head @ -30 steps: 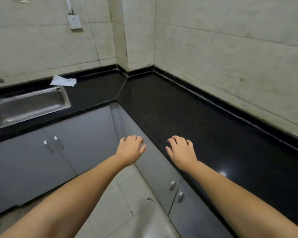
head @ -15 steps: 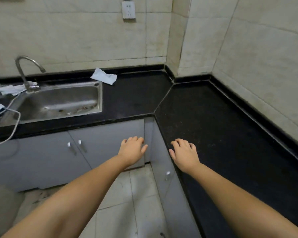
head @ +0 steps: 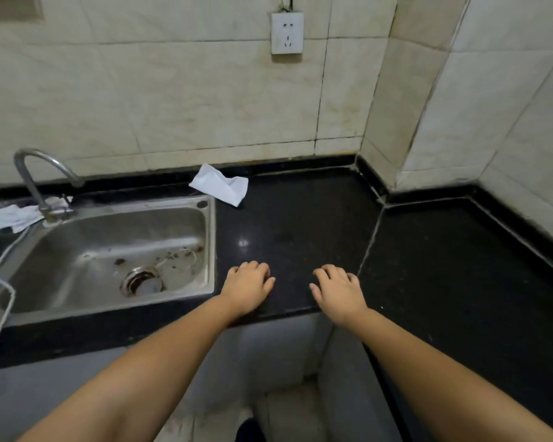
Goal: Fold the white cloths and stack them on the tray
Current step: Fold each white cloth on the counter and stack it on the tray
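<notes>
A crumpled white cloth (head: 219, 188) lies on the black countertop (head: 300, 224) against the back wall, just right of the sink. Another white cloth (head: 12, 216) lies bunched at the far left behind the tap's base. My left hand (head: 248, 287) and my right hand (head: 337, 290) hover palm-down over the counter's front edge, fingers loosely curled, holding nothing. Both are well short of the nearer cloth. No tray is in view.
A steel sink (head: 109, 260) with a curved tap (head: 40, 178) fills the left. A white cord (head: 0, 314) runs over its left rim. A wall socket (head: 287, 32) sits above. The counter turns a corner at the right (head: 460, 282). Grey cabinets (head: 268, 352) stand below.
The view has swung left and closer to the counter, bringing the sink and the cloths nearer. Both hands now sit over the counter's front edge instead of in front of the cabinets.
</notes>
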Demonstrator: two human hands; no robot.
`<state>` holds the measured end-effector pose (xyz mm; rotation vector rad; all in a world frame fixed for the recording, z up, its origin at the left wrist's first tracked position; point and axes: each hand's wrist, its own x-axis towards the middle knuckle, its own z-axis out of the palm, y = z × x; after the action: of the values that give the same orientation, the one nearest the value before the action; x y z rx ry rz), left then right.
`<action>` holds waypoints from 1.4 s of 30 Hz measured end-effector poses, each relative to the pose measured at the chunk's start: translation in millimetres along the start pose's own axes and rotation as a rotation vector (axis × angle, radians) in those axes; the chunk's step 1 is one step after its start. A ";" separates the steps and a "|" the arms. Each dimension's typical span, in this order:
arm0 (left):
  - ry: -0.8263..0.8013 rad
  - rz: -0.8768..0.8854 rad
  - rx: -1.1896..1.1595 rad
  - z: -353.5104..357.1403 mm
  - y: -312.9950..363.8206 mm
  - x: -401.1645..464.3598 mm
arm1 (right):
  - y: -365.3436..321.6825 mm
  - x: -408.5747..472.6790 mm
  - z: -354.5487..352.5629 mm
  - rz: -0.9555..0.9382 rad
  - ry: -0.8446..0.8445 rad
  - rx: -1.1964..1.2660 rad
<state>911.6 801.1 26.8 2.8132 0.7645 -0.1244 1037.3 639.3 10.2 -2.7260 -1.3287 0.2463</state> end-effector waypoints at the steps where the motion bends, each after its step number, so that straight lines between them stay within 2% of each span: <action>1: -0.003 0.005 0.006 -8.8 -13.4 21.8 | -6.3 24.0 -3.3 0.010 -0.006 0.001; 7: -0.010 0.021 0.027 -42.4 -81.9 135.5 | -38.1 143.8 -19.0 0.019 0.003 0.034; 13: -0.081 -0.003 0.040 -37.9 -120.9 213.6 | -54.8 242.6 -9.2 -0.030 -0.093 0.031; 19: -0.001 -0.155 -0.041 -23.6 -149.3 279.9 | -74.7 335.8 1.2 -0.142 -0.136 0.027; 23: -0.007 -0.247 -0.022 -4.1 -152.1 310.0 | -82.2 377.4 12.9 -0.188 -0.156 0.047; 27: 0.049 -0.263 0.010 10.0 -158.5 320.8 | -88.7 401.5 29.4 -0.261 -0.179 0.080; 35: 0.160 -0.238 -0.128 2.4 -165.0 313.6 | -95.8 407.7 26.5 -0.351 0.018 0.055; 42: 0.290 -0.296 -0.354 -56.8 -133.1 302.2 | -85.8 381.8 -41.9 -0.288 0.216 0.258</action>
<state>1105.4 1074.1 14.4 2.3954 1.1382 0.3454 1210.4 992.4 26.2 -2.2471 -1.4865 0.0883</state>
